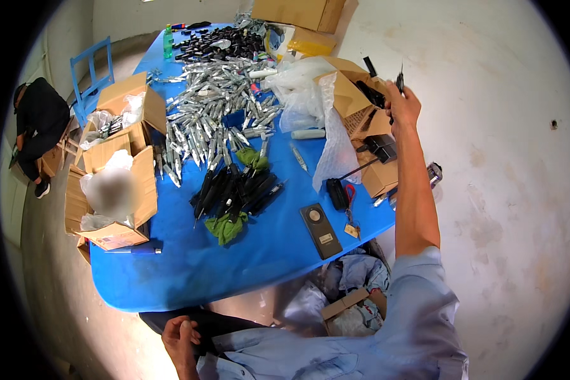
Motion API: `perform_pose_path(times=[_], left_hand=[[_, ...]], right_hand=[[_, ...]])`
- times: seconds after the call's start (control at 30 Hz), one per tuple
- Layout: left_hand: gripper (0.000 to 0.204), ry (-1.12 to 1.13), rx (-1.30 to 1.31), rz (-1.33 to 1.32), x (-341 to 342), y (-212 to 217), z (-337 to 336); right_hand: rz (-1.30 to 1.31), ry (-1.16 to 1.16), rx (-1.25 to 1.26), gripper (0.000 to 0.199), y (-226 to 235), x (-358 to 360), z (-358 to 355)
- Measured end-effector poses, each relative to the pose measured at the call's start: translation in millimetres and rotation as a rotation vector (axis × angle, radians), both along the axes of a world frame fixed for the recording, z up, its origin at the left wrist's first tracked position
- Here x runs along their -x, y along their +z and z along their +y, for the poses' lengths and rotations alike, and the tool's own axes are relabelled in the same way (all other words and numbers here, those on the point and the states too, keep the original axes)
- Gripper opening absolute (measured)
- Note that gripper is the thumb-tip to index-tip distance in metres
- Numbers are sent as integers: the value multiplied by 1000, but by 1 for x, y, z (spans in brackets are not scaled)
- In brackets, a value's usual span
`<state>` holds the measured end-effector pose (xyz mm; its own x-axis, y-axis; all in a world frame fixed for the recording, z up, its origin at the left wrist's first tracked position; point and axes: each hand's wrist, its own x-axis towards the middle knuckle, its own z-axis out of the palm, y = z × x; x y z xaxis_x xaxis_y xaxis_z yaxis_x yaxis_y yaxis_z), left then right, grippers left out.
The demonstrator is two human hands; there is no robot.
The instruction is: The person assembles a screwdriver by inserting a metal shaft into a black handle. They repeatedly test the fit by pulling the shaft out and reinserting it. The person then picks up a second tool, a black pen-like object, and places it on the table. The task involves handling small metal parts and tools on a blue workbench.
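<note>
My right hand (404,107) is stretched out to the far right, above an open cardboard box (345,95) at the table's right edge. Its fingers are closed around a slim black pen-shaped tool (399,81) with a thin pointed tip upward. Black pieces (370,95) stick out of the box beside that hand. Low in the view, my left hand (180,335) rests near my lap, fingers curled, with nothing visible in it. On the blue table (171,272) lie a bundle of black pen-shaped tools (234,190) on green cloths (225,229) and a large heap of silver pen-shaped tools (202,107).
Two open cardboard boxes (142,183) stand along the left edge. Nearer me lie a dark flat device (320,231) and keys (353,229). Bubble wrap (329,145) hangs by the right box. A person (41,120) sits at far left near a blue chair (92,69).
</note>
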<state>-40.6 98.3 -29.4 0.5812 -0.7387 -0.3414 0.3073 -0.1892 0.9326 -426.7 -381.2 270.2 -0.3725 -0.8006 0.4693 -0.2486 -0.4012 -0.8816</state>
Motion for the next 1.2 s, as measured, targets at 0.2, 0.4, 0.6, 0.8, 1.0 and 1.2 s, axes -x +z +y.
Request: perform_pose_path(times=[0.2, 0.4, 0.6, 0.8, 1.0, 1.2], left_hand=[[20, 68, -12, 3, 9, 1, 4], [22, 11, -113, -54, 0, 18, 3], [21, 69, -108, -54, 6, 21, -4], [24, 81, -248, -216, 4, 33, -9], [33, 109, -294, -655, -39, 49, -57], [30, -56, -306, -1046, -90, 29, -122]], right_hand=[[9, 215, -256, 28, -136, -66, 62], [-54, 676, -566, 25, -235, -149, 158], [-52, 945, -582, 25, -247, -200, 182], [301, 1164, -404, 31, -265, -237, 207], [459, 1292, -234, 33, -273, -285, 211], [399, 1382, -275, 33, -285, -314, 200]])
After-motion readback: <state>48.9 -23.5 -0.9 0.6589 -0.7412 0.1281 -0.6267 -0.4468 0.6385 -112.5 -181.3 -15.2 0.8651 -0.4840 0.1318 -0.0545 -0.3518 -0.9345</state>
